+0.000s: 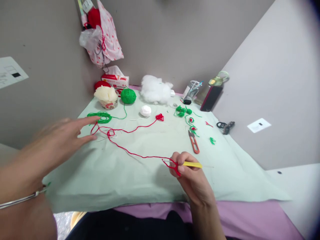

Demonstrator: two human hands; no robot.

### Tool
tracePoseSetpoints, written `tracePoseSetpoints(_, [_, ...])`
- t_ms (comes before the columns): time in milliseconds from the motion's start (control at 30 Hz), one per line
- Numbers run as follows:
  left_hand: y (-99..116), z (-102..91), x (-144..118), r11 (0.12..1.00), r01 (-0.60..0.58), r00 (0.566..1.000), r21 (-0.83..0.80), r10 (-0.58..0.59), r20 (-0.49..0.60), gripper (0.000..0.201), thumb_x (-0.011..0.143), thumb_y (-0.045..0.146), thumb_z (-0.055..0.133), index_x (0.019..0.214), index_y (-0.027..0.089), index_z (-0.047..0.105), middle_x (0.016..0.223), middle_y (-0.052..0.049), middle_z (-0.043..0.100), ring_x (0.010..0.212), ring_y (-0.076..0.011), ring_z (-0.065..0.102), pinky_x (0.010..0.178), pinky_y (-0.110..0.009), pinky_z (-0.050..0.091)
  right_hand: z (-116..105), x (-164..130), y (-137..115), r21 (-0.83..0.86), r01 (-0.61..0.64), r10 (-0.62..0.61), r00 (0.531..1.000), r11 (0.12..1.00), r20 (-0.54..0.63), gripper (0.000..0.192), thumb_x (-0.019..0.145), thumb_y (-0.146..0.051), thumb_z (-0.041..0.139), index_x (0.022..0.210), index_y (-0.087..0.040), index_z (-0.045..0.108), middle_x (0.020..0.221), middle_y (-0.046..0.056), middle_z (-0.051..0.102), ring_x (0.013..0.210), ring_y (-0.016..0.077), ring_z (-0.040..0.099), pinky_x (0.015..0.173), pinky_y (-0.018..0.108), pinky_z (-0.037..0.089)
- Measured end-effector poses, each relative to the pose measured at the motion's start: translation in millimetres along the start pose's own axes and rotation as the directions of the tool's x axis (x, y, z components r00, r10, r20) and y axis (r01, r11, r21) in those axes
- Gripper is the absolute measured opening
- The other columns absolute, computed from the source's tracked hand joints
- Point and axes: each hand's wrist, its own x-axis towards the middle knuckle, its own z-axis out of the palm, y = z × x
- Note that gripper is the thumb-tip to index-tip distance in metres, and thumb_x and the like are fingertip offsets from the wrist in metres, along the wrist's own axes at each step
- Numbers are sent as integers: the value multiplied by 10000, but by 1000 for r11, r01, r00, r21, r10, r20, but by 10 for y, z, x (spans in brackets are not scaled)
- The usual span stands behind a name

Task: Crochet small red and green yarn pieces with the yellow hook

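- The left hand [63,136] reaches forward, blurred, fingers spread, nothing in it, just beside the loose red yarn [130,131].
- The right hand [191,176] is closed in a pinch on a yellow crochet hook [193,164], red yarn looped at its fingers.
- A pale green cloth [140,176] covers the table between grey partition walls [155,36].
- A small cup [109,104] holds cream stuffing; a green yarn ball [128,96] sits just beside it.

One green yarn ball [128,96]; one small white ball [145,110]; one pair of snips [194,141]; one crochet hook [192,164]; one tissue box [115,80]; one heap of white stuffing [155,89]; one hanging bag [102,36]; two hands, left [60,140] and right [192,176].
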Motion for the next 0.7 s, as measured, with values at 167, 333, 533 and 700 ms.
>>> tracePoseSetpoints(167, [534,89,-249,951,-38,980,-306,-24,-196,534,994,533,623,1482,318,610,1524,-54,602,1165,-315,645,1056,-460,510,29,-11,5,-41,11,-11,1000,999,-3,194,721,-271,951,729,-219,764,692,-13,594,580,98,430,530,241,331])
tracePoseSetpoints(333, [890,338,-488,391,58,954,-919,248,165,529,1001,532,634,1512,402,601,1562,-74,615,1224,-369,705,730,-367,651,56,-36,-17,-79,29,-30,999,996,-12,190,728,-276,948,726,-220,766,693,-6,612,595,110,455,543,249,346])
tracePoseSetpoints(533, [1053,640,-447,151,197,871,-969,428,244,582,1007,503,666,1566,416,530,1602,-80,578,1500,-347,498,1134,-499,515,107,-55,8,-74,47,-45,998,996,32,173,738,-263,943,726,-233,774,701,-7,634,607,118,497,558,252,387])
tracePoseSetpoints(700, [1370,833,-410,-204,165,952,-965,289,102,314,1084,494,509,1155,332,768,1466,-32,693,1521,-287,474,1216,-536,426,166,-100,75,-59,44,-38,995,997,94,161,748,-267,940,738,-235,782,727,1,653,619,116,528,568,248,406])
